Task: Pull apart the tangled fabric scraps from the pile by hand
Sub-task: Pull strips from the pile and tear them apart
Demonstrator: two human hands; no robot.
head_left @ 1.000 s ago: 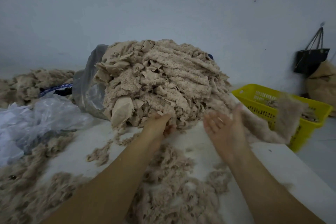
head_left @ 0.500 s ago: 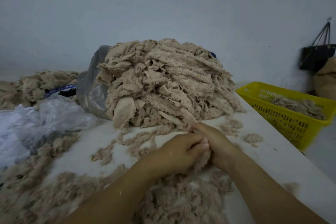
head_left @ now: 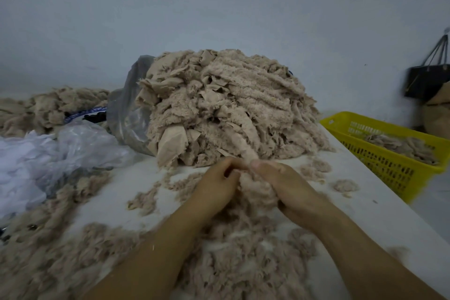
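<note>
A tall pile of beige fluffy fabric scraps (head_left: 231, 109) sits on the white table (head_left: 379, 221), spilling out of a grey plastic bag (head_left: 126, 119). Just in front of the pile, my left hand (head_left: 216, 185) and my right hand (head_left: 285, 185) are close together, both with fingers curled around one fluffy beige scrap (head_left: 255, 187) held between them. The scrap's upper end reaches the foot of the pile. Loose beige fluff (head_left: 243, 263) lies on the table under my forearms.
A yellow plastic basket (head_left: 389, 161) with some scraps stands beside the table's right edge. Crumpled clear plastic (head_left: 48, 153) lies at the left, with more beige scraps (head_left: 48, 107) behind it. A black bag (head_left: 428, 80) hangs on the wall at far right.
A second ago my right hand was open after a scrap flew toward the basket, and my left was at the pile. Both hands then came together on a new scrap and hold it.
</note>
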